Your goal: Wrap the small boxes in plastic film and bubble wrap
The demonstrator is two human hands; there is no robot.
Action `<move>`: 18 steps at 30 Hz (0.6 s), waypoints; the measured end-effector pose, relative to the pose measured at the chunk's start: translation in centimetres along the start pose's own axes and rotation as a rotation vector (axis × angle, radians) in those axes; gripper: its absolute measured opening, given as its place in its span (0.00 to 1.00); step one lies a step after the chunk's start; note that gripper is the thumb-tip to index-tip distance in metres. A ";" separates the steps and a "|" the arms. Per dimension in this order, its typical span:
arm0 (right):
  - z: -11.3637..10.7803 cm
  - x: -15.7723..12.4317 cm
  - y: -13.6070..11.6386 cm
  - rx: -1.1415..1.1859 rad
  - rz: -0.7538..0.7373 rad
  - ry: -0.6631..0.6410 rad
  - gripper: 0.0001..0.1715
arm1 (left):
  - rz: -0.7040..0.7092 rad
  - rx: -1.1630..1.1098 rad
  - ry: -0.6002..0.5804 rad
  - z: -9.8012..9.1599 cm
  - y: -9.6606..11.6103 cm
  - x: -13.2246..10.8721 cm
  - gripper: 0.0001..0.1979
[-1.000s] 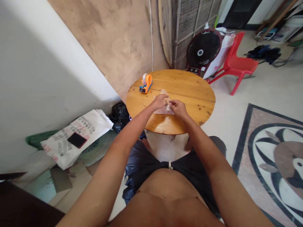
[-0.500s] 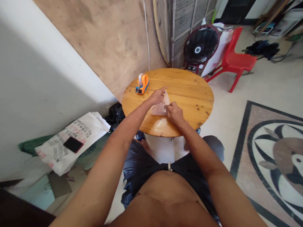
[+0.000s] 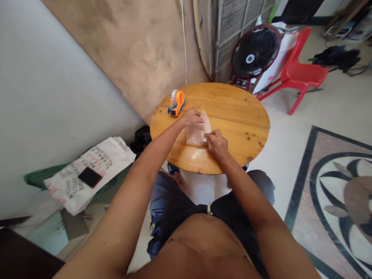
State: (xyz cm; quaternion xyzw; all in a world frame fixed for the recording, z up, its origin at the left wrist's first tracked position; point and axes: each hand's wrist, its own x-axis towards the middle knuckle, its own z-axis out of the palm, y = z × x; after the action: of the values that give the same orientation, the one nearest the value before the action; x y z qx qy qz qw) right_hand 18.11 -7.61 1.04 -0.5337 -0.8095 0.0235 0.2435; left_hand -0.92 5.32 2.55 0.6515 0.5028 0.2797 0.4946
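A pinkish, translucent plastic sheet (image 3: 195, 136), partly folded, lies on the round wooden table (image 3: 241, 112). My left hand (image 3: 192, 116) rests over its far left part, fingers stretched out and apart. At the sheet's right edge, the fingers of my right hand (image 3: 217, 144) are closed in a pinch on the plastic. Beyond my left hand, near the table's far left edge, stands an orange and blue tape dispenser (image 3: 176, 103) with a roll of tape in it.
A floor fan (image 3: 255, 50) and a red plastic chair (image 3: 303, 73) are behind the table on the right. To my left, a phone (image 3: 90, 177) lies on a white printed sack (image 3: 116, 153), beside a black plastic bag (image 3: 142, 138). A wall borders the left side.
My left hand has drawn back slightly, its pointing finger now less extended. A fold shows more plainly on the sheet. My right hand still pinches the edge; the view has shifted slightly.
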 end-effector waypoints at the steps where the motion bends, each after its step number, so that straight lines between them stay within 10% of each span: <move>1: 0.1 0.0 0.1 0.003 -0.009 0.010 0.17 | 0.005 -0.031 -0.015 -0.2 0.0 -0.1 0.51; 18: 0.5 -0.2 0.3 0.004 -0.057 0.082 0.15 | 0.253 0.548 -0.112 0.4 2.4 5.3 0.26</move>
State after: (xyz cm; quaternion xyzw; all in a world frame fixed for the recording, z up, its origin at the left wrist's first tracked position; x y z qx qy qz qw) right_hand 18.23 -7.57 0.39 -0.5103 -0.8138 -0.0040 0.2780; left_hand 2.08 10.10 3.96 0.8325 0.4464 0.1567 0.2883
